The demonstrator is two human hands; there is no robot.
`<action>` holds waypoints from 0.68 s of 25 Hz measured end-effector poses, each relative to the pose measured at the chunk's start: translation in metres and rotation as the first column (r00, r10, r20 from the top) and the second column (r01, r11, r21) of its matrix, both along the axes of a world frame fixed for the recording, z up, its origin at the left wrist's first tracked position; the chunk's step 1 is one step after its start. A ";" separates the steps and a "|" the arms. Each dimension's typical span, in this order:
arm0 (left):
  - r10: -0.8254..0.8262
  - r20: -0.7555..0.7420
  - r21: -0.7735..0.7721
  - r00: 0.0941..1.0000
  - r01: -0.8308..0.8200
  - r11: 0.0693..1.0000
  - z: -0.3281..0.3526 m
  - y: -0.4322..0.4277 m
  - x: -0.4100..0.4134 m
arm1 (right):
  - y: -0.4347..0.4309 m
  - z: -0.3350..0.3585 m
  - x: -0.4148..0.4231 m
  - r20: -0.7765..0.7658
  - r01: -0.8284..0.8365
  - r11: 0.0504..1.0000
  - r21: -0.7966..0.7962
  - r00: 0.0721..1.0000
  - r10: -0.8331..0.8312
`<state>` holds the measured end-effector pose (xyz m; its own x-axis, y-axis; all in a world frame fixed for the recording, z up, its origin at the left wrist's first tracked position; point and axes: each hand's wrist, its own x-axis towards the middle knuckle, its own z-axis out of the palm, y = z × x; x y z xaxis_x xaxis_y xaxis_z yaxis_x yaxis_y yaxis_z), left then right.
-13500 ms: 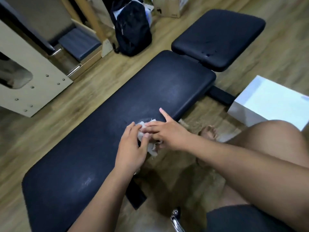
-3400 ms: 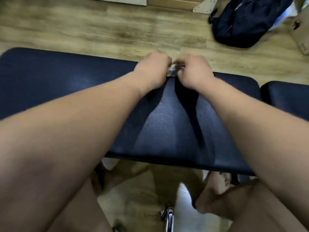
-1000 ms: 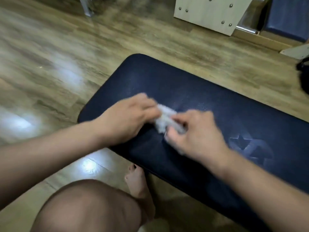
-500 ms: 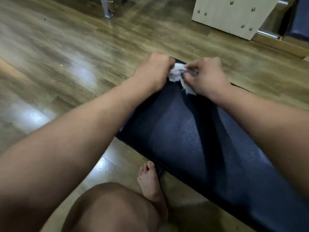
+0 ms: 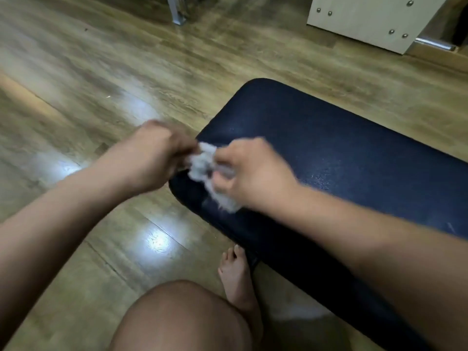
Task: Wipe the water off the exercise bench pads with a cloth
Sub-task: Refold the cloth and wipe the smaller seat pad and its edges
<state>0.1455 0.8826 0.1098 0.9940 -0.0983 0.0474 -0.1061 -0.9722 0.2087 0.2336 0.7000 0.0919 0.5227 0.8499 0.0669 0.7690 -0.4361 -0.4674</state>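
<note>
The long dark blue bench pad (image 5: pixel 342 158) runs from the middle of the view to the right edge, and its rounded left end is in sight. A crumpled white cloth (image 5: pixel 206 171) lies on that end near the front left corner. My left hand (image 5: pixel 152 158) grips the cloth's left side, partly over the floor. My right hand (image 5: pixel 253 176) grips its right side and rests over the pad. Both hands are blurred. Small water drops glint on the pad just right of my right hand.
Wooden floor surrounds the pad. A pale panel with metal bolts (image 5: pixel 367 19) stands at the top right, and a metal leg (image 5: pixel 177 11) at the top centre. My bare knee (image 5: pixel 182 317) and foot (image 5: pixel 235 277) are below the pad's front edge.
Both hands have drawn the cloth back from the pad's far edge toward its near left corner. The camera view has shifted a little to the left.
</note>
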 end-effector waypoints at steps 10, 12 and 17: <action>0.127 -0.011 0.160 0.992 -0.123 0.979 0.003 -0.053 0.153 | -0.033 0.002 0.101 0.324 0.395 0.919 -0.015 0.871 -0.369; -0.053 -0.058 0.068 0.997 0.057 0.996 0.010 -0.057 0.073 | -0.055 0.002 0.025 0.269 0.281 0.959 0.026 0.922 -0.277; -0.150 -0.331 0.032 0.932 0.170 0.985 0.025 -0.080 -0.024 | -0.110 -0.007 -0.073 0.230 -0.073 0.996 0.042 0.971 0.061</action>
<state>0.1220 0.8030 0.1344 0.9246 -0.2500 -0.2874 -0.1971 -0.9596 0.2006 0.1604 0.5900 0.0852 0.4305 0.8750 0.2213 0.8846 -0.3604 -0.2958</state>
